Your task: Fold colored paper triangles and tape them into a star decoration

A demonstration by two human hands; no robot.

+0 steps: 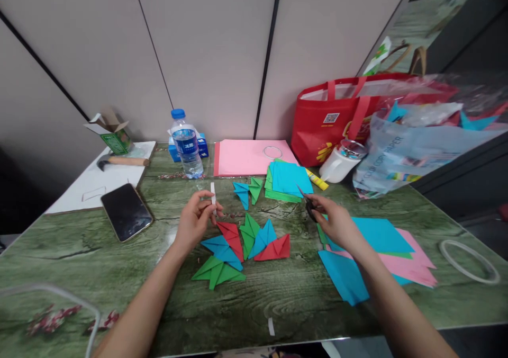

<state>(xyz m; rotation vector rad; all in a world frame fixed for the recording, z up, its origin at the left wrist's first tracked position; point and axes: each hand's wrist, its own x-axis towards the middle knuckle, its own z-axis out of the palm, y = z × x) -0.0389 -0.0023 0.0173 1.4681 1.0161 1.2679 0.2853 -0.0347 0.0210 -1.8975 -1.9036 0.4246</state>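
White strip (213,194) is pinched in the left hand (194,215), above the counter (234,318); the right hand (334,218), well apart, grips scissors (310,211). Between them, coloured pieces (264,238) are already folded; the stack (289,177) beyond and sheets (381,233) beside the right hand lie flat, apparently unfolded.

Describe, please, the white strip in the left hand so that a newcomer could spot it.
On the green table, find the left hand in front of the water bottle. Its fingers hold the white strip upright, unlike the loose strip near the table's front edge.
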